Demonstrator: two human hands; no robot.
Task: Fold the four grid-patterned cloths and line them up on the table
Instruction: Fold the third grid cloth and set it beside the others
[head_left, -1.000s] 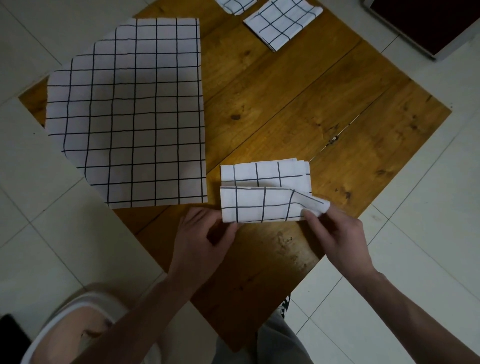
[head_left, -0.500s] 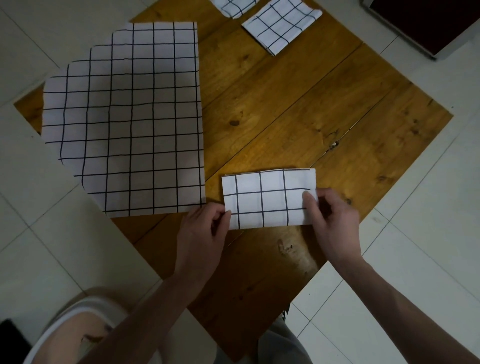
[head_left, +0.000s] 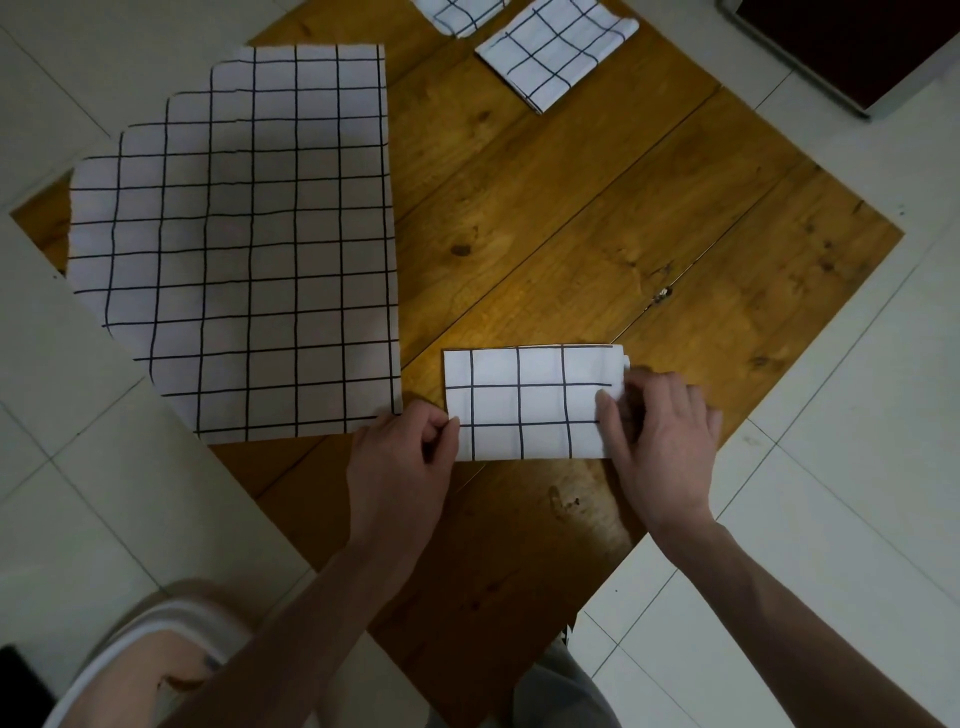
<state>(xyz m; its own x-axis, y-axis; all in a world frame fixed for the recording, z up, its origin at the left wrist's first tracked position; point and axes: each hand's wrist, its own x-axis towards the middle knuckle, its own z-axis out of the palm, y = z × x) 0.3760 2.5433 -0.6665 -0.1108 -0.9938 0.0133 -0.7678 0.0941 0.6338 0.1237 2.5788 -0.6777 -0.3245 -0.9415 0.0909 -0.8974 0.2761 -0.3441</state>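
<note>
A folded white cloth with black grid lines (head_left: 524, 402) lies flat as a rectangle near the front corner of the wooden table (head_left: 597, 234). My left hand (head_left: 402, 462) pinches its left edge between thumb and fingers. My right hand (head_left: 662, 431) grips its right edge, where a small flap sticks out. A large unfolded grid cloth (head_left: 244, 234) is spread over the table's left side and hangs over the edge. Two folded grid cloths lie at the far side: one whole (head_left: 556, 49), one cut off by the frame's top (head_left: 457, 13).
The table stands corner-on over a pale tiled floor (head_left: 831, 415). A dark cabinet with a light frame (head_left: 841, 47) is at the top right. My knees and a white chair seat (head_left: 130, 660) show at the bottom.
The near half of the cloth has been folded up over the far half. It now lies flat as one rectangle, and both hands have shifted to its side edges.
</note>
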